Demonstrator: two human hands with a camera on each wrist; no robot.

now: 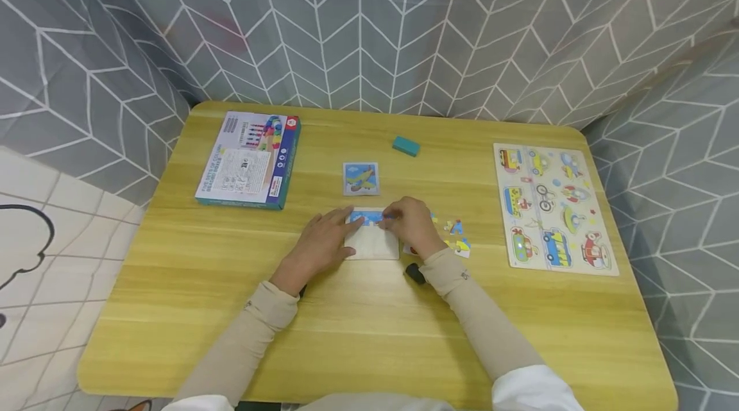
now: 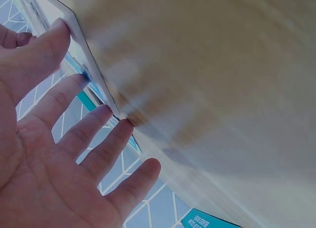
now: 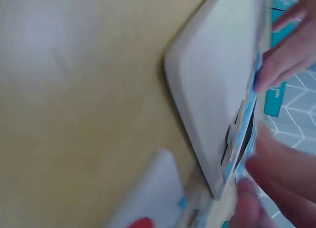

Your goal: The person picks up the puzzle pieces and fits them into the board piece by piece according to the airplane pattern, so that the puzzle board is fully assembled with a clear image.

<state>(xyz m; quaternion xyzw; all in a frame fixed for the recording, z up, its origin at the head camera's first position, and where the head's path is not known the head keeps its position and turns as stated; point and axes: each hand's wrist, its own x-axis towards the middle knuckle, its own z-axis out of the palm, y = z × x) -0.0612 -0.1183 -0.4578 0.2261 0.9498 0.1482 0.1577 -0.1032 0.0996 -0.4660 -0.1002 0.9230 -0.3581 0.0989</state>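
Note:
A small pale puzzle tray [image 1: 372, 246] lies in front of me, with blue-and-white jigsaw pieces [image 1: 366, 215] along its far edge. My left hand [image 1: 322, 241] steadies the tray's left side, fingers spread and fairly straight in the left wrist view, thumb near the near corner. At the far right corner, my right hand [image 1: 411, 222] pinches a blue-edged jigsaw piece [image 3: 242, 161], which stands tilted above the tray surface in the right wrist view. Loose jigsaw pieces [image 1: 456, 227] lie right of the tray, partly hidden by the right hand.
A picture card [image 1: 360, 179] with an aeroplane lies beyond the tray, and a teal block [image 1: 406, 146] farther back. A flat toy box [image 1: 248, 159] is at the back left. On the right lies a vehicle puzzle board [image 1: 555, 209]. Grey curtains border the wooden table [image 1: 358, 340].

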